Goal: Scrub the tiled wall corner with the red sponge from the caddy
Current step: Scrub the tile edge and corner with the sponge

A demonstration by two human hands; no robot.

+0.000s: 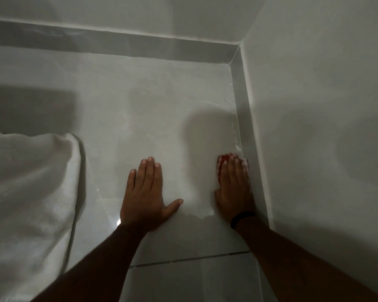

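Note:
My right hand (235, 188) presses flat on the red sponge (222, 163) against the glossy grey tiled wall (162, 110), close to the corner strip (247, 131) where it meets the plain side wall. Only the sponge's upper left part shows beyond my fingers, with foam on it. A black band circles my right wrist. My left hand (145, 192) lies flat and spread on the tile to the left, holding nothing. The caddy is out of sight.
A white towel (31, 192) hangs at the left over the tile. A darker tile border (118, 42) runs along the top under the painted wall. A grout line (190, 259) crosses the tile below my hands. Wet streaks glisten beside the corner strip.

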